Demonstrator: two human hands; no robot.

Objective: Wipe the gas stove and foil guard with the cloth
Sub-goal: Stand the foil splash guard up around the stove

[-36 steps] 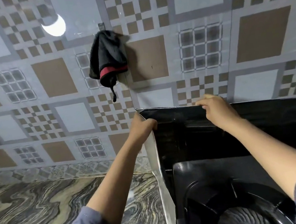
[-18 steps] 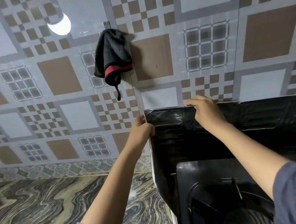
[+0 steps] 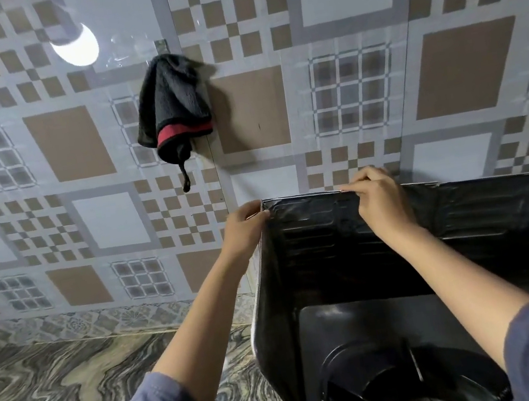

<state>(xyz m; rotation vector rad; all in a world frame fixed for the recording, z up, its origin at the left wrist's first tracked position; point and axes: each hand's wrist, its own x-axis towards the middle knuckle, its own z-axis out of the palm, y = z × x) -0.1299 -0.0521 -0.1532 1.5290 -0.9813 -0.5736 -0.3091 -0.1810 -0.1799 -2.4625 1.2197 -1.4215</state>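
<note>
A dark, crinkled foil guard (image 3: 487,217) stands around the back and left side of the black gas stove (image 3: 356,331). My left hand (image 3: 245,229) pinches the guard's top left corner. My right hand (image 3: 381,202) grips its top edge a little to the right. A black cloth with a red stripe (image 3: 174,110) hangs from a hook on the tiled wall, above and left of both hands. Only part of the stove's burner (image 3: 408,392) shows at the bottom.
A patterned tiled wall (image 3: 67,145) rises behind the stove, with a lamp's reflection (image 3: 76,48) at the upper left. A marbled grey countertop (image 3: 62,398) stretches to the left of the stove.
The foil guard's left end has risen and stands straighter, with both hands still on its top edge. The view has tilted up a little, so the cloth sits lower in frame.
</note>
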